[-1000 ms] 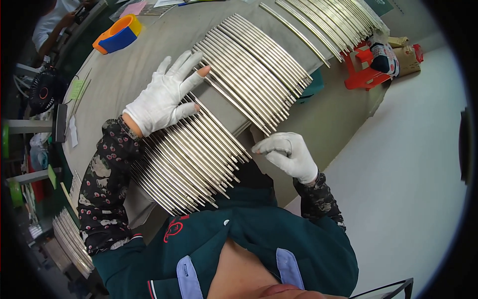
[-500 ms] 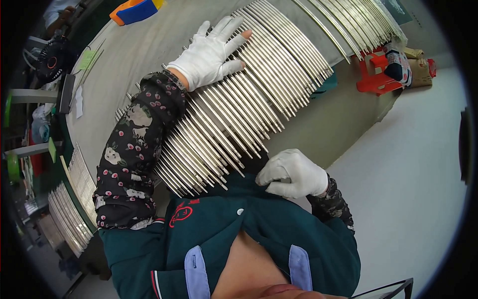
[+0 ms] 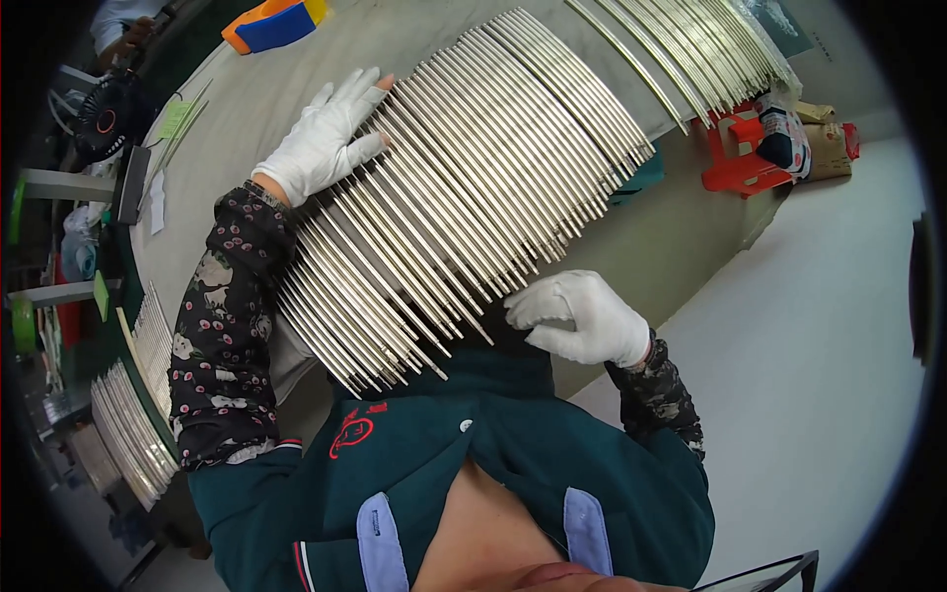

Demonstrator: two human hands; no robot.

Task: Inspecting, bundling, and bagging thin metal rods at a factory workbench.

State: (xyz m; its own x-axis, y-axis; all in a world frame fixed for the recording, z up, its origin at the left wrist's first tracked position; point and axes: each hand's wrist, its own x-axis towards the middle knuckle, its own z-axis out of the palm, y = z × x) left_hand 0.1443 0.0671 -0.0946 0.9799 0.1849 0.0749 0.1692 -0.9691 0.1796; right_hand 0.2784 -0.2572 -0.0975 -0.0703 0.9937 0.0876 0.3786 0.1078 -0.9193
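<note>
In the head view, the left hand (image 3: 324, 141), in a white glove with bare thumb and index tips, lies palm down over the upper left ends of a broad row of silvery metal rods (image 3: 464, 163); its fingers are stretched out and its grip is released, clasping none of them; the rods lie side by side, slanting across the grey table (image 3: 212, 109), their lower ends jutting past its near edge towards the dark green shirt (image 3: 395, 474); the right hand (image 3: 580, 318), gloved likewise, is near those lower ends, fingers curled towards the thumb; whether anything is pinched inside it I cannot tell; dark floral sleeves (image 3: 229, 326) cover both forearms; a second group of rods (image 3: 691, 49) lies at the upper right, apart from the main row; an orange-and-blue ring-shaped object (image 3: 276, 25) sits near the top left; beyond the table are a red stool (image 3: 740, 173), a brown bag (image 3: 829, 153) and a black fan (image 3: 104, 118).
</note>
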